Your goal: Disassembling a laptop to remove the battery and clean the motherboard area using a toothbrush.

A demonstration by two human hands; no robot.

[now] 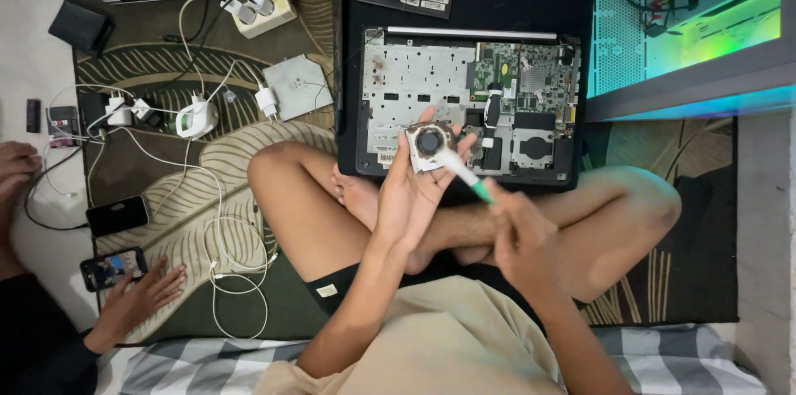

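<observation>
Head cam looking straight down: the left hand is holding up a small laptop cooling fan, fingers wrapped around its edges, right above the crossed legs and just in front of the opened laptop with its bare board showing. The right hand is clenched around a green-handled brush, white tip touching the fan. Off to the left on the patterned rug there's a tangle of white chargers, and another person's hand sits by a phone.
</observation>
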